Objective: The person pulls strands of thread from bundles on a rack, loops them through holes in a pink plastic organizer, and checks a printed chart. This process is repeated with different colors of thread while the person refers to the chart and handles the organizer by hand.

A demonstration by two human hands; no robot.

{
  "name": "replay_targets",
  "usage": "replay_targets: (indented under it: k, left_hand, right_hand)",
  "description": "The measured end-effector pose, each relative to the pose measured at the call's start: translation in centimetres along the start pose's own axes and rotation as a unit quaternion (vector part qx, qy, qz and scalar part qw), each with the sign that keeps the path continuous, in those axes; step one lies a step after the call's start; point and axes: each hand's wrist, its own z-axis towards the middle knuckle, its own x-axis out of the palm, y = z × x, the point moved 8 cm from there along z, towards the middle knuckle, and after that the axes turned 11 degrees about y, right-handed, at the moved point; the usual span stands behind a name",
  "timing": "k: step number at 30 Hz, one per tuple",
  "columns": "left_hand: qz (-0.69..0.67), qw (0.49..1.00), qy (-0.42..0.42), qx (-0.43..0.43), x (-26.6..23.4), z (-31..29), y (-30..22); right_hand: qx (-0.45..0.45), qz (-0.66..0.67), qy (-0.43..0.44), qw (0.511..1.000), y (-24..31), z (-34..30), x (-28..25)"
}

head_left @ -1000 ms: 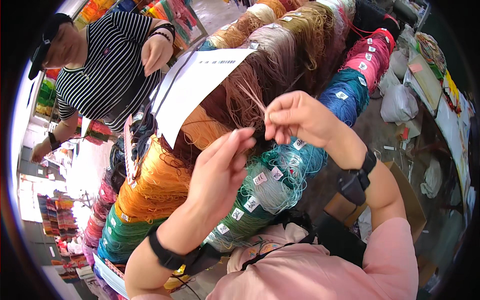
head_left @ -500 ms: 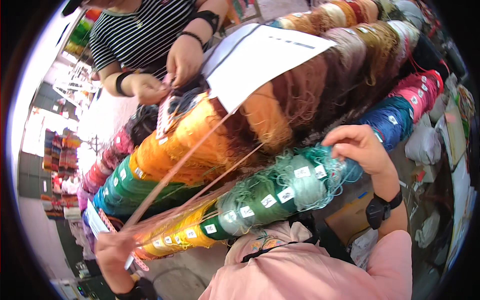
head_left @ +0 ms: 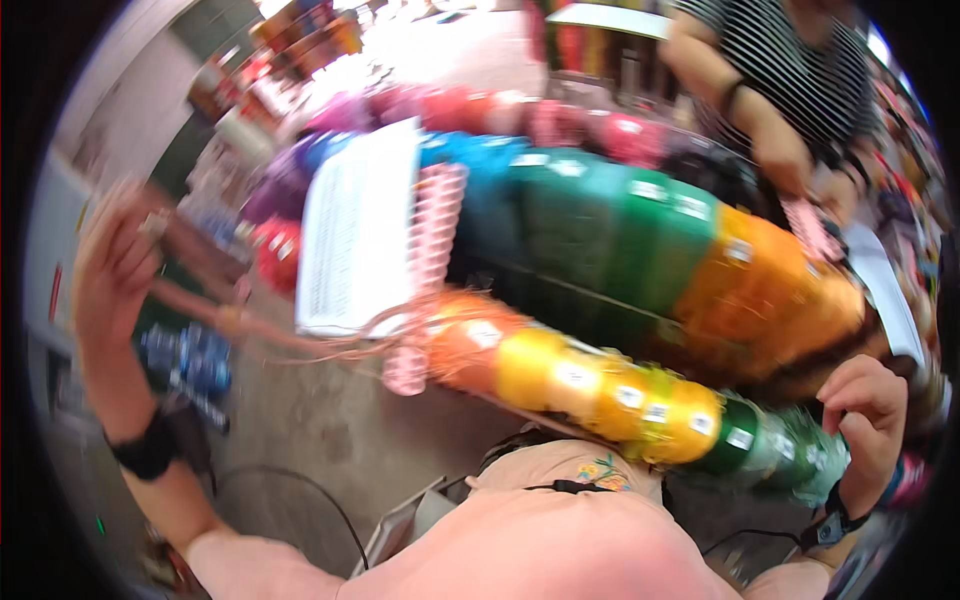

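My left hand (head_left: pixel 118 265) is raised at the far left, fingers closed around a bundle of dusty-pink thread (head_left: pixel 235 320). The strands run right, past the lower edge of a white sheet (head_left: pixel 355 240), to the near roll of labelled coloured yarn (head_left: pixel 530 365). My right hand (head_left: pixel 868 410) is at the right, over the green end of that roll. Its fingers are curled with the tips together; anything between them is too small to make out. A pink perforated strip (head_left: pixel 435 225) lies beside the sheet. Motion blurs the view.
Behind is a larger green and orange yarn roll (head_left: pixel 620 220), with a red and pink row (head_left: pixel 470 108) farther back. A person in a striped top (head_left: pixel 790 75) works at the upper right. Water bottles (head_left: pixel 190 358) and a black cable (head_left: pixel 300 478) are on the floor.
The view has swung left, so the rolls and co-worker appear farther right. My left hand has risen, drawing the pink thread out leftward. My right hand stays near the green yarn.
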Motion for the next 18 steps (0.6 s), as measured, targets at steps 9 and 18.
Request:
replay_targets:
  k: [9, 18]
  left_hand:
    - [0.176, 0.939, 0.267, -0.130, 7.7, 3.7, 4.1]
    - [0.090, 0.974, 0.200, -0.058, 0.4, 4.0, 1.7]
  right_hand:
    - [-0.327, -0.184, 0.232, 0.897, 16.2, 22.6, 22.8]
    - [-0.355, -0.228, 0.245, 0.873, 18.0, 28.1, 26.2]
